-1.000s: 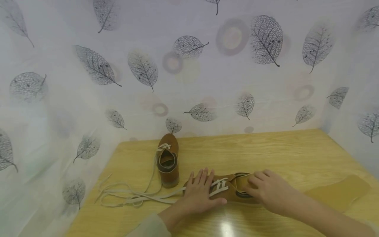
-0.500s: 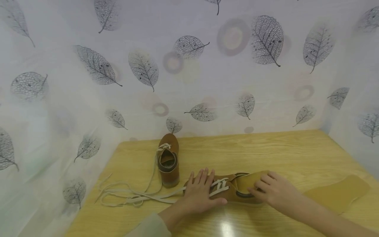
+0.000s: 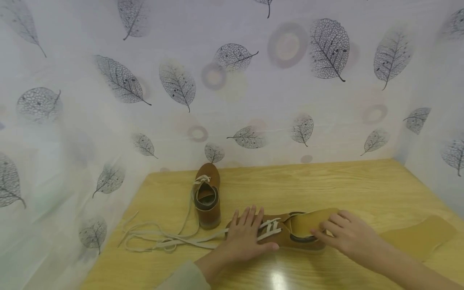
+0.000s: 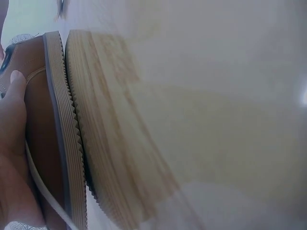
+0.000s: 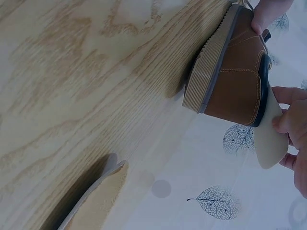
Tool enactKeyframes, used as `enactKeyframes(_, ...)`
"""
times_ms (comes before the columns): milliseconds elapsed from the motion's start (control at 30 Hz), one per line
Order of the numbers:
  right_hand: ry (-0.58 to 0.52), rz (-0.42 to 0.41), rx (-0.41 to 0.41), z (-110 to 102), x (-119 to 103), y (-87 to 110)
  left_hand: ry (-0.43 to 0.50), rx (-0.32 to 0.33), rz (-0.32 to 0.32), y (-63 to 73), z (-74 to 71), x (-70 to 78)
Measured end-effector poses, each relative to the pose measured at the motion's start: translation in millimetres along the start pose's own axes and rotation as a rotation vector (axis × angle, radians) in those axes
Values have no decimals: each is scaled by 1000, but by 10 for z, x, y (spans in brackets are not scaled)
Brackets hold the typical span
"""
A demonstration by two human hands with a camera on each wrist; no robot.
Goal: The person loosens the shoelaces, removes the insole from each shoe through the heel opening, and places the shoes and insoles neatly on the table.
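Note:
A brown leather shoe with pale laces lies on the wooden table, toe to the left. My left hand rests flat over its toe, fingers spread and straight. A tan insole sticks out of the shoe's opening past the heel; its front part is hidden inside. My right hand pinches the insole near its heel end. In the right wrist view the thumb lies on the face of the insole, above the shoe's dark collar. The left wrist view shows the ridged sole edge.
A matching shoe stands behind and to the left, toe toward the back wall. Loose long laces trail across the left of the table. A second insole lies at the right, beside my right forearm. Leaf-patterned sheeting surrounds the table.
My right hand has moved right with the insole, so more of it now shows outside the shoe's opening. My left hand has stayed on the toe.

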State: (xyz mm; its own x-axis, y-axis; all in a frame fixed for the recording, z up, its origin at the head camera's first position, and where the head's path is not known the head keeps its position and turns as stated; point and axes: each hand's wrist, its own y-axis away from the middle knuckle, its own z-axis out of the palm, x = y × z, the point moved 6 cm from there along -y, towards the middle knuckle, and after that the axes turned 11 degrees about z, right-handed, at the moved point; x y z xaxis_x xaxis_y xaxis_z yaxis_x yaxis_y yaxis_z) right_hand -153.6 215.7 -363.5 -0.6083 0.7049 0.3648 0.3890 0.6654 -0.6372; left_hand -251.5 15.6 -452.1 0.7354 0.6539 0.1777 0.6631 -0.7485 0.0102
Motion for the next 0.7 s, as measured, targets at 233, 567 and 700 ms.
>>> enactKeyframes(233,-32,11,18,-71,22,13,13,5,6,3,1,-6)
enactKeyframes(567,-44,-27,39,-136,35,91,-18,5,7,0,7,14)
enactKeyframes(700,22,-37,-25,-69,26,150,-14,12,7,8,0,8)
